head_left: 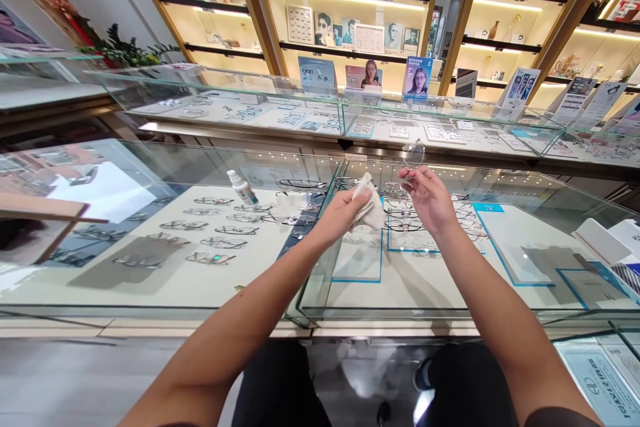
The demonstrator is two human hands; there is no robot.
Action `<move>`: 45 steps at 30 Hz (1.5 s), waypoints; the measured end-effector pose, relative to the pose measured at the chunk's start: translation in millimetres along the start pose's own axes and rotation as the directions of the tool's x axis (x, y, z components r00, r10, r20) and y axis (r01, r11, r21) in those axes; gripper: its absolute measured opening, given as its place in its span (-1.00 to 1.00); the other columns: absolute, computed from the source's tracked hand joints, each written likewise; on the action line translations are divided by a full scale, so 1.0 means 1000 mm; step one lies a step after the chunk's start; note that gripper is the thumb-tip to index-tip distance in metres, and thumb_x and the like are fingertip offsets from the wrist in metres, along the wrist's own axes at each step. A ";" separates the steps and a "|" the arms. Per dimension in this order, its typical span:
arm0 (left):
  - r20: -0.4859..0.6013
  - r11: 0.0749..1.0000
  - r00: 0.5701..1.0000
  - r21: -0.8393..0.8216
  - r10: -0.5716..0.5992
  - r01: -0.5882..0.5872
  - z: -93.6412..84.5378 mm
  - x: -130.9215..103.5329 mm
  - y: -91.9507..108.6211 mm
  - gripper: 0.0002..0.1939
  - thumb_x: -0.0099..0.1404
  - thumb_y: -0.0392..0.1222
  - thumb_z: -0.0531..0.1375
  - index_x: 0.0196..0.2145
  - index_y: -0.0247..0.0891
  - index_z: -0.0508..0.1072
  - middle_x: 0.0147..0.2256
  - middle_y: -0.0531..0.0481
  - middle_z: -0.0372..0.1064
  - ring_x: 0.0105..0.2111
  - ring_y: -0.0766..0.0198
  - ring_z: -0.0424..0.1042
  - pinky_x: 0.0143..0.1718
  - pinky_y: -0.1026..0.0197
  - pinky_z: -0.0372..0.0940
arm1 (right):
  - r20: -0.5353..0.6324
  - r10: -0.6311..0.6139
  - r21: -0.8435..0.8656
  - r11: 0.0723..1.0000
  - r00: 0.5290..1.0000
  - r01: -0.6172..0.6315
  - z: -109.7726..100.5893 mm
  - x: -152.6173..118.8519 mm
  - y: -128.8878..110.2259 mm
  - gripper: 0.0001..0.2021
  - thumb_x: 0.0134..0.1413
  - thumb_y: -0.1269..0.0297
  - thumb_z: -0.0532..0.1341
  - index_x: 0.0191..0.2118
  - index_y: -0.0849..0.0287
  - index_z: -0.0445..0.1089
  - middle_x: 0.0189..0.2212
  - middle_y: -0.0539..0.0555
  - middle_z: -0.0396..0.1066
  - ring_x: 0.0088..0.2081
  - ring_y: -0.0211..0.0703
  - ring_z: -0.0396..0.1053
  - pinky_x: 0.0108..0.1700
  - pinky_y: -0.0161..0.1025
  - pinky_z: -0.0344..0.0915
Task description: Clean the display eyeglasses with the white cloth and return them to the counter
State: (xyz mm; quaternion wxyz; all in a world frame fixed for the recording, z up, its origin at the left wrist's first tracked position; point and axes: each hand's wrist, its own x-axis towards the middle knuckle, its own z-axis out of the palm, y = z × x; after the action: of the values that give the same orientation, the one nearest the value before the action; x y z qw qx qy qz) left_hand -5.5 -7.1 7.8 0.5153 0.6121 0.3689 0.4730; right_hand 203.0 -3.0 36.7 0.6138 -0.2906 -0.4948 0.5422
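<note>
Over the glass counter (385, 311), left fingers (362, 196) are gripping a cloth (371, 213), right fingers (426, 180) are pinching glasses (414, 155), wiping seemingly unfinished.

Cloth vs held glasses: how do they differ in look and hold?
Look: the cloth is pale and opaque, while the glasses have a see-through lens in a thin rim.
Shape: the cloth is bunched and creased; the glasses' visible rim is rounded.
Hold: the cloth is in the left hand, the glasses in the right hand.
Shared: both are held up, neither set down.
</note>
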 end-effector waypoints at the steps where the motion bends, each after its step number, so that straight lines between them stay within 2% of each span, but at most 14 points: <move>1: 0.123 0.998 0.992 0.070 -0.008 -0.001 0.000 -0.002 0.003 -0.38 0.25 0.41 0.29 -0.54 -0.24 0.35 -0.61 0.08 0.17 -0.60 0.36 0.08 -0.55 0.26 -0.03 | -0.004 -0.003 0.010 1.000 1.000 0.003 -0.003 0.002 -0.002 -0.66 -0.04 -0.04 0.46 -0.36 0.01 0.36 -0.18 0.02 0.57 -0.01 -0.08 0.45 0.07 -0.13 0.35; 4: 0.463 0.956 0.886 0.272 -0.031 -0.108 0.007 -0.010 0.009 -0.47 0.31 0.26 0.28 -0.54 -0.24 0.37 -0.59 0.08 0.21 -0.58 0.35 0.12 -0.52 0.26 -0.01 | 0.007 0.001 0.036 0.999 1.000 -0.001 -0.007 0.005 -0.003 -0.67 -0.02 -0.03 0.45 -0.36 0.01 0.34 -0.24 -0.01 0.56 -0.07 -0.12 0.47 0.07 -0.14 0.35; 5: 0.513 0.934 0.858 0.319 -0.028 -0.161 0.010 -0.012 0.009 -0.55 0.31 0.19 0.30 -0.49 -0.23 0.43 -0.54 0.05 0.29 -0.54 0.32 0.18 -0.49 0.26 0.05 | 0.012 0.006 0.036 0.999 1.000 -0.006 -0.007 0.005 -0.003 -0.67 -0.02 -0.02 0.44 -0.37 0.01 0.34 -0.25 -0.02 0.55 -0.09 -0.12 0.47 0.07 -0.14 0.34; 6: 0.517 0.908 0.856 0.362 -0.008 -0.211 0.012 -0.013 0.008 -0.65 0.29 0.11 0.32 -0.44 -0.22 0.47 -0.48 0.03 0.38 -0.48 0.28 0.25 -0.44 0.26 0.11 | 0.016 0.011 0.031 0.999 1.000 -0.012 -0.007 0.005 -0.002 -0.68 -0.01 -0.02 0.44 -0.37 0.01 0.34 -0.27 -0.02 0.54 -0.10 -0.12 0.47 0.08 -0.13 0.34; 9: 0.333 0.842 0.933 0.458 0.135 -0.286 0.012 -0.010 0.004 -0.82 0.25 -0.06 0.30 -0.40 -0.20 0.48 -0.40 0.00 0.48 -0.39 0.22 0.34 -0.34 0.23 0.19 | 0.041 0.026 -0.011 1.000 0.999 -0.025 -0.007 0.005 -0.002 -0.68 -0.01 -0.04 0.41 -0.38 0.01 0.33 -0.32 -0.02 0.50 -0.13 -0.12 0.46 0.06 -0.12 0.34; 11: 0.165 0.841 0.958 0.462 0.233 -0.284 0.006 -0.006 0.004 -0.82 0.26 -0.07 0.27 -0.43 -0.20 0.46 -0.43 0.01 0.45 -0.41 0.24 0.32 -0.33 0.22 0.19 | 0.082 0.034 -0.058 0.998 0.996 -0.029 -0.006 0.004 -0.004 -0.68 0.00 -0.04 0.41 -0.41 0.03 0.33 -0.37 -0.02 0.47 -0.18 -0.12 0.45 0.01 -0.13 0.33; 15: -0.090 0.837 0.909 0.434 0.407 -0.332 -0.005 -0.001 0.010 -0.76 0.25 -0.01 0.30 -0.45 -0.20 0.48 -0.46 0.01 0.45 -0.41 0.24 0.31 -0.30 0.19 0.21 | 0.176 0.050 -0.180 0.984 0.983 -0.018 -0.006 0.004 -0.006 -0.72 0.01 0.01 0.40 -0.44 0.05 0.37 -0.45 -0.03 0.43 -0.27 -0.15 0.41 -0.08 -0.16 0.28; 19: -0.188 0.826 0.864 0.441 0.467 -0.350 -0.008 -0.001 0.015 -0.71 0.27 0.06 0.29 -0.46 -0.18 0.49 -0.45 -0.01 0.46 -0.39 0.21 0.30 -0.27 0.17 0.22 | 0.238 0.060 -0.260 0.966 0.970 0.004 -0.007 0.004 -0.004 -0.74 0.02 0.04 0.38 -0.47 0.06 0.39 -0.48 -0.04 0.44 -0.30 -0.14 0.40 -0.07 -0.14 0.26; 31: -0.155 0.826 0.859 0.401 0.488 -0.396 -0.010 0.002 0.008 -0.39 0.44 0.42 0.07 -0.47 -0.17 0.27 -0.51 0.05 0.21 -0.47 0.26 0.15 -0.36 0.16 0.10 | 0.331 0.131 -0.267 0.963 0.934 -0.040 -0.007 0.001 -0.009 -0.72 0.02 0.04 0.40 -0.48 0.07 0.38 -0.49 -0.03 0.42 -0.33 -0.15 0.37 -0.14 -0.15 0.22; 35: -0.202 0.851 0.851 0.335 0.484 -0.405 -0.011 0.003 0.008 -0.32 0.44 0.44 0.08 -0.58 -0.17 0.20 -0.57 0.05 0.11 -0.51 0.26 0.09 -0.40 0.15 0.07 | 0.418 0.191 -0.307 0.950 0.888 -0.060 -0.012 0.002 -0.012 -0.77 0.06 0.09 0.37 -0.47 0.09 0.42 -0.49 -0.03 0.44 -0.33 -0.15 0.39 -0.14 -0.15 0.22; 38: -0.241 0.842 0.822 0.324 0.515 -0.432 -0.014 0.004 0.008 -0.36 0.45 0.40 0.08 -0.53 -0.17 0.29 -0.53 0.01 0.23 -0.44 0.22 0.21 -0.32 0.15 0.16 | 0.477 0.212 -0.327 0.944 0.853 -0.052 -0.016 0.003 -0.014 -0.76 0.07 0.10 0.37 -0.47 0.10 0.42 -0.48 -0.03 0.45 -0.34 -0.16 0.40 -0.14 -0.14 0.26; 40: -0.240 0.810 0.796 0.372 0.556 -0.454 -0.016 0.004 0.008 -0.45 0.46 0.36 0.11 -0.41 -0.17 0.39 -0.42 -0.03 0.37 -0.34 0.19 0.32 -0.22 0.13 0.24 | 0.507 0.223 -0.346 0.937 0.833 -0.040 -0.018 0.004 -0.015 -0.75 0.08 0.10 0.38 -0.47 0.11 0.43 -0.47 -0.03 0.45 -0.36 -0.17 0.41 -0.13 -0.13 0.28; 42: -0.171 0.740 0.770 0.461 0.615 -0.489 -0.017 0.004 0.008 -0.54 0.41 0.32 0.21 -0.25 -0.18 0.44 -0.27 -0.08 0.46 -0.22 0.15 0.39 -0.14 0.11 0.28 | 0.520 0.225 -0.360 0.933 0.824 -0.027 -0.019 0.004 -0.015 -0.75 0.09 0.10 0.38 -0.46 0.12 0.43 -0.47 -0.03 0.45 -0.36 -0.18 0.41 -0.12 -0.13 0.29; 45: -0.006 0.580 0.705 0.573 0.710 -0.579 -0.018 0.004 0.005 -0.40 0.19 0.32 0.42 -0.08 -0.18 0.43 -0.05 -0.18 0.48 -0.02 0.03 0.44 -0.01 0.04 0.31 | 0.525 0.213 -0.360 0.933 0.824 -0.012 -0.020 0.005 -0.015 -0.75 0.11 0.10 0.38 -0.45 0.12 0.43 -0.48 -0.03 0.45 -0.37 -0.17 0.41 -0.12 -0.12 0.30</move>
State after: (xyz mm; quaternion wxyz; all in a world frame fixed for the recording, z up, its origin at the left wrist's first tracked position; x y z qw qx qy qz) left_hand -21.5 0.8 13.8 0.0681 0.7606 0.2927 0.5755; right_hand 226.6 1.3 44.9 0.3499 -0.2514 -0.7196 0.5446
